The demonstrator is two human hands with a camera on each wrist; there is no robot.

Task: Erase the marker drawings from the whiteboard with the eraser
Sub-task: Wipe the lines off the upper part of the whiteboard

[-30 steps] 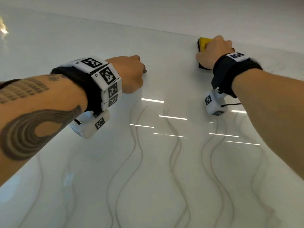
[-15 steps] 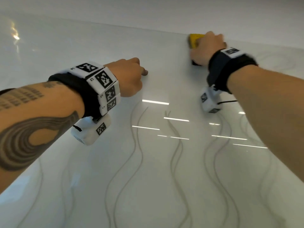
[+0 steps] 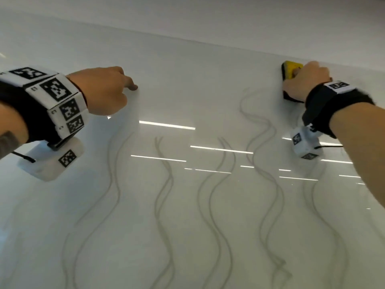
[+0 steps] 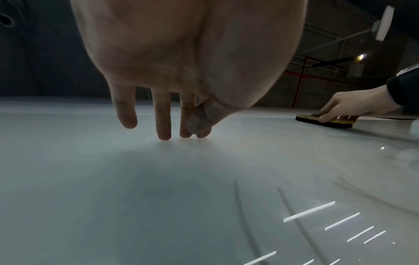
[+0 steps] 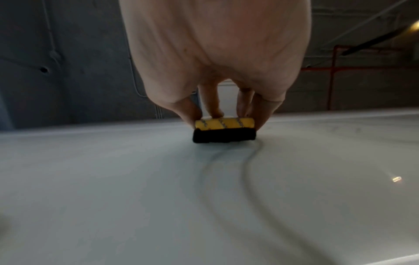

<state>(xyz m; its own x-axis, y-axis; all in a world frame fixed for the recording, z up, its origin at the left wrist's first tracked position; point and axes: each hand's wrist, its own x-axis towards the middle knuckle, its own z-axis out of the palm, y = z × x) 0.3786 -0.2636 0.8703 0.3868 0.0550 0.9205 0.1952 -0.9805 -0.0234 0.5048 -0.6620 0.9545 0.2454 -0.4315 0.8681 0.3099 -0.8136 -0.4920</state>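
Observation:
A glossy whiteboard [image 3: 187, 205] fills the head view, crossed by several wavy grey marker lines [image 3: 212, 195]. My right hand [image 3: 304, 84] grips a yellow eraser with a black felt base [image 3: 289, 77] and presses it flat on the board near the top edge. The right wrist view shows the eraser [image 5: 224, 130] pinched between thumb and fingers, with two curved marker lines [image 5: 247, 172] just below it. My left hand [image 3: 104, 90] rests its straight fingertips [image 4: 164, 136] on bare board at the upper left and holds nothing. From the left wrist, the eraser [image 4: 324, 122] lies far right.
The board's top edge [image 3: 208, 43] runs just beyond the eraser, with a plain wall above it. Bright strip-light reflections [image 3: 166, 125] lie across the middle of the board. White tracker boxes hang under both wrists [image 3: 50, 161].
The right hand has slid the eraser left and then back right along the top of the board. The left hand has stayed resting in place.

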